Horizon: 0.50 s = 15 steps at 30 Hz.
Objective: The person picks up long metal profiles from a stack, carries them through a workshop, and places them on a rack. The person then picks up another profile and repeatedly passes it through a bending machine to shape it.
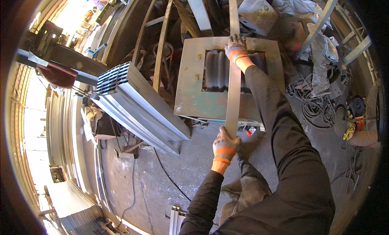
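Observation:
A long flat metal bar (234, 85) runs away from me over a machine with a square, worn steel top plate (190, 99). The bar's near end sticks out past the plate's front edge. Around that end my left hand (225, 145) is closed, in a grey and orange glove. Farther up, my right hand (237, 49), gloved alike, lies on top of the bar with its fingers spread. Dark ribbed rollers (216, 70) show in the plate's opening, on both sides of the bar. Bolt heads (196, 77) stand on the plate left of the opening.
A bundle of square metal tubes (142, 105) leans at the left of the machine. Coiled cables (318, 107) lie on the floor at right, beside scrap and sacks. A black cable (170, 176) crosses the floor. Short metal profiles (177, 218) lie near my left forearm.

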Available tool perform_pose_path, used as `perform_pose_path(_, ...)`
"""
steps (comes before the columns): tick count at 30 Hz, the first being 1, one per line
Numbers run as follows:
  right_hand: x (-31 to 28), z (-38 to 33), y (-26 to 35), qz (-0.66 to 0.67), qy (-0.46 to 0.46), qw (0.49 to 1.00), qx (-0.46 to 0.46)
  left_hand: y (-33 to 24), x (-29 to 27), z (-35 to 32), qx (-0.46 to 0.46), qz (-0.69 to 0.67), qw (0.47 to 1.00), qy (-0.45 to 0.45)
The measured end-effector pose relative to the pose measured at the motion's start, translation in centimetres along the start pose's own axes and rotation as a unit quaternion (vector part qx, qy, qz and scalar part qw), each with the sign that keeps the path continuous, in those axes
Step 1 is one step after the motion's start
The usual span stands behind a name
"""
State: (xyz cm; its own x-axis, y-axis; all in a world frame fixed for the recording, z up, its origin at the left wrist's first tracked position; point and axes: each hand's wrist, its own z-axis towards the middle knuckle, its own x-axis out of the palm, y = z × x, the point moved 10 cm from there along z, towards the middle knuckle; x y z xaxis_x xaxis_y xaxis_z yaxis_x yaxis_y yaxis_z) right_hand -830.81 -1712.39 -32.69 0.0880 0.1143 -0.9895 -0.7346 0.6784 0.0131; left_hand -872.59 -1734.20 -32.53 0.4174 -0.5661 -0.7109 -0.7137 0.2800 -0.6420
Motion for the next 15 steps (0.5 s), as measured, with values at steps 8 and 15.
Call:
perform_pose_path(8, -2.7, -14.0, -0.5, 0.062, -0.081, 0.995, -0.011, 5.3, 1.0, -12.3, -0.018, 0.047, 0.998, 0.044)
perform_pose_path(15, -8.5, -39.0, 6.2, 0.111, -0.023, 0.993, -0.036, 16.3, 0.0, -34.9, -0.044, 0.057, 0.996, 0.062)
